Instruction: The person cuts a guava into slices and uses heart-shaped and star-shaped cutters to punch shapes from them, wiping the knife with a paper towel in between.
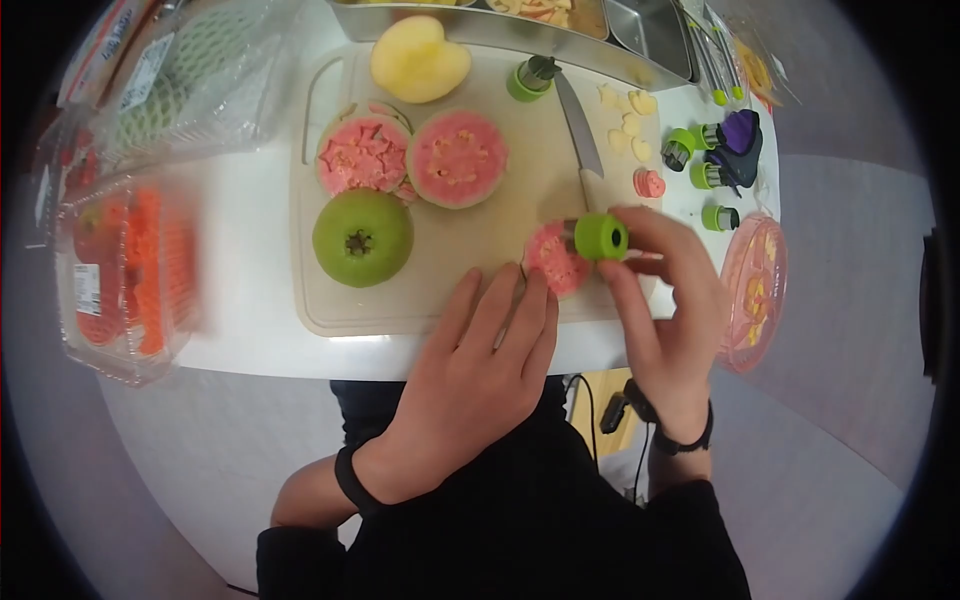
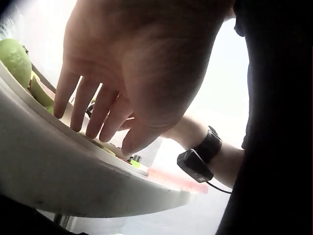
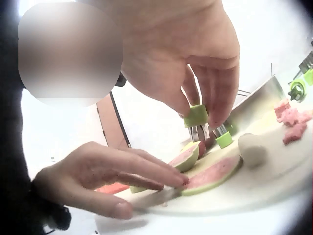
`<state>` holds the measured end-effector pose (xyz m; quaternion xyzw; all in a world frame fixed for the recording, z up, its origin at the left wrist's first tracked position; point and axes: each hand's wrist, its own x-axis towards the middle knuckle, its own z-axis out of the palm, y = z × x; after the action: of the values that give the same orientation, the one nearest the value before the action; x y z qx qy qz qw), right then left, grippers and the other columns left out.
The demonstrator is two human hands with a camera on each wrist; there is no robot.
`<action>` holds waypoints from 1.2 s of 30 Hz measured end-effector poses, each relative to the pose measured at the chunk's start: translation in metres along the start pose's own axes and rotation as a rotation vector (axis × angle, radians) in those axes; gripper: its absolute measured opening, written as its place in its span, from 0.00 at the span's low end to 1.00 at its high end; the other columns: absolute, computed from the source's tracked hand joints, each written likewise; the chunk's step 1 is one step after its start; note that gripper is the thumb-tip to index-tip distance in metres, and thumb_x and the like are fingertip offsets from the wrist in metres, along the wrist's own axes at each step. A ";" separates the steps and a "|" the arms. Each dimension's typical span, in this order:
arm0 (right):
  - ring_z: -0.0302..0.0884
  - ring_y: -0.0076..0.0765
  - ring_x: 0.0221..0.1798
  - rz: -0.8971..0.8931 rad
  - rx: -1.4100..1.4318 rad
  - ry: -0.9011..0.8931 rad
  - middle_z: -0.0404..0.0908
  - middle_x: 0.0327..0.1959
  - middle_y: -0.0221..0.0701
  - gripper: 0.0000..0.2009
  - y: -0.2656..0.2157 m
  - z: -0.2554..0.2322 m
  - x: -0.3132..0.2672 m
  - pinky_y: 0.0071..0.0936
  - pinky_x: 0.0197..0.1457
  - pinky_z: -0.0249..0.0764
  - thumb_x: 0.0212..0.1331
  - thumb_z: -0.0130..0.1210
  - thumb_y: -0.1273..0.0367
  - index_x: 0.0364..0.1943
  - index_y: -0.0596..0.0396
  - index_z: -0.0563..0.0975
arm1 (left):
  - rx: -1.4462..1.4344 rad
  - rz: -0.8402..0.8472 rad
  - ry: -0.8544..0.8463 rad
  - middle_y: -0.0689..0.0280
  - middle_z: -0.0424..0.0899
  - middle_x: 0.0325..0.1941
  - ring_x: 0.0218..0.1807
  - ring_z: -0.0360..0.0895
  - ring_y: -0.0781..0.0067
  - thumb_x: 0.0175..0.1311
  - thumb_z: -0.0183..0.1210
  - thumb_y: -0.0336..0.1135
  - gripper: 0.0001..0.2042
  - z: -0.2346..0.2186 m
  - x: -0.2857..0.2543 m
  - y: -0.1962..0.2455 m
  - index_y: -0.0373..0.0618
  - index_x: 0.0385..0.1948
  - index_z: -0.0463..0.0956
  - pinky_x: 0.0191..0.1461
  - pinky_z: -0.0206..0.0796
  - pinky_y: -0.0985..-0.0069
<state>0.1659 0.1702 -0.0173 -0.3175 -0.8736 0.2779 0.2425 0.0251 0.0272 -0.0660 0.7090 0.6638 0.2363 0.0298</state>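
Observation:
My right hand (image 1: 675, 310) pinches a small green-capped cutter (image 1: 602, 238) between thumb and fingers. Its metal end (image 3: 198, 132) hangs just above a pink-fleshed guava slice (image 1: 556, 272) in the right wrist view. My left hand (image 1: 475, 375) lies palm down with fingers extended, fingertips at the slice's near left edge. On the cutting board (image 1: 470, 265) to the left are a guava half (image 1: 458, 160), a guava piece with star-shaped cuts (image 1: 362, 150) and a green guava (image 1: 362, 235), cut side hidden. Beyond the slice lies a knife (image 1: 577, 125) with a pale handle.
A cut apple (image 1: 418, 60), another cutter (image 1: 531, 80) and pale cut-outs (image 1: 630, 125) lie on the board. Metal trays (image 1: 520, 40) stand behind. More cutters (image 1: 707, 176) and a pink-rimmed container (image 1: 752, 295) are at right; clear plastic packs (image 1: 125, 275) stand left.

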 end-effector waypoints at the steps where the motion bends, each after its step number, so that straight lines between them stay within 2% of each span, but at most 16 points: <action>1: 0.89 0.42 0.48 -0.017 -0.023 -0.002 0.87 0.54 0.44 0.19 0.001 0.002 -0.005 0.31 0.49 0.86 0.62 0.68 0.82 0.58 0.64 0.82 | 0.003 -0.004 0.015 0.55 0.82 0.64 0.66 0.81 0.54 0.61 0.62 0.29 0.18 0.002 0.000 0.000 0.34 0.54 0.84 0.71 0.76 0.55; 8: 0.89 0.47 0.56 -0.004 -0.103 -0.024 0.88 0.57 0.45 0.19 0.002 0.017 -0.022 0.34 0.59 0.85 0.62 0.69 0.81 0.58 0.64 0.85 | -0.017 -0.022 0.059 0.55 0.84 0.64 0.66 0.81 0.55 0.62 0.62 0.29 0.18 0.012 -0.006 -0.005 0.34 0.53 0.85 0.71 0.76 0.55; 11: 0.89 0.47 0.57 -0.024 -0.132 -0.016 0.88 0.58 0.45 0.19 0.000 0.022 -0.019 0.35 0.60 0.85 0.62 0.69 0.81 0.58 0.64 0.85 | -0.038 -0.038 0.061 0.55 0.84 0.63 0.66 0.81 0.55 0.62 0.62 0.29 0.18 0.012 -0.007 -0.005 0.34 0.53 0.85 0.71 0.75 0.55; 14: 0.88 0.43 0.60 -0.030 -0.170 -0.045 0.86 0.60 0.47 0.17 0.002 0.024 -0.017 0.34 0.59 0.87 0.66 0.64 0.82 0.59 0.64 0.84 | -0.061 -0.049 0.068 0.55 0.84 0.63 0.66 0.81 0.56 0.62 0.63 0.29 0.18 0.012 -0.007 -0.006 0.34 0.53 0.85 0.71 0.75 0.55; 20: 0.88 0.43 0.60 -0.006 -0.195 -0.082 0.86 0.60 0.47 0.18 0.000 0.024 -0.016 0.33 0.59 0.87 0.65 0.65 0.83 0.59 0.64 0.84 | -0.078 -0.054 0.094 0.55 0.85 0.62 0.66 0.81 0.56 0.62 0.63 0.29 0.17 0.014 -0.008 -0.007 0.34 0.52 0.86 0.71 0.75 0.56; 23: 0.89 0.45 0.56 0.001 -0.174 -0.044 0.88 0.58 0.45 0.18 0.001 0.027 -0.016 0.35 0.58 0.86 0.61 0.70 0.81 0.57 0.64 0.85 | -0.086 -0.056 0.092 0.56 0.85 0.62 0.66 0.82 0.56 0.61 0.63 0.29 0.18 0.013 -0.007 -0.008 0.34 0.52 0.86 0.71 0.75 0.56; 32: 0.90 0.43 0.55 0.072 -0.072 0.010 0.88 0.57 0.47 0.17 -0.001 0.034 -0.015 0.32 0.55 0.88 0.60 0.72 0.81 0.54 0.65 0.85 | -0.103 -0.062 0.088 0.56 0.85 0.62 0.66 0.82 0.57 0.61 0.63 0.29 0.18 0.012 -0.007 -0.009 0.34 0.52 0.86 0.71 0.75 0.56; 36: 0.91 0.44 0.53 0.000 -0.146 -0.021 0.90 0.53 0.46 0.16 0.003 0.028 -0.014 0.32 0.55 0.88 0.59 0.73 0.81 0.52 0.65 0.85 | -0.133 -0.066 0.106 0.57 0.84 0.63 0.66 0.82 0.55 0.62 0.64 0.29 0.18 0.012 -0.008 -0.010 0.34 0.53 0.85 0.70 0.76 0.55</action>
<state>0.1597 0.1536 -0.0428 -0.3313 -0.8941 0.2166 0.2093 0.0203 0.0243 -0.0829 0.6698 0.6702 0.3158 0.0491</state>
